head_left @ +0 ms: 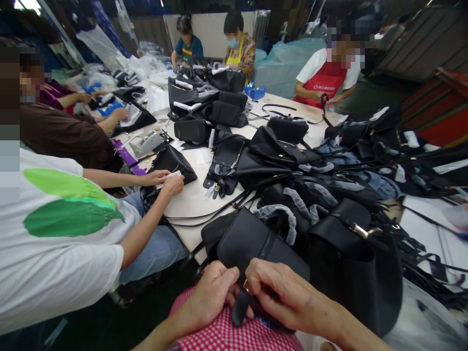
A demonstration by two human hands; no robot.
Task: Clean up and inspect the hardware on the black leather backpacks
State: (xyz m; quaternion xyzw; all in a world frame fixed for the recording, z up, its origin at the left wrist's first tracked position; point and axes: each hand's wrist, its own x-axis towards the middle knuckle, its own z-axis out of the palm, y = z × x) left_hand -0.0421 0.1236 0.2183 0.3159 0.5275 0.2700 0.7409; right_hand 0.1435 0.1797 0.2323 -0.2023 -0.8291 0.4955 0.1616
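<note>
A black bag [252, 239] lies at the table's near edge, its flap toward me. Below it, a black strap end [239, 308] with a small gold metal piece [245, 284] hangs between my hands. My left hand [219, 290] is closed around the strap's left side, thumb on top. Pinched at the gold piece are the fingers of my right hand [272, 290]. Both hands are above a red checked cloth [226, 334] on my lap. A larger black bag [360, 273] with a gold clasp stands to the right of my right hand.
Piled black bags [278, 156] with wrapped handles cover much of the white table [185, 202]. At my left, a person in a white shirt [66, 234] works on a black bag [175, 163]. Several people sit around the far sides. A tape dispenser [148, 142] stands at the left.
</note>
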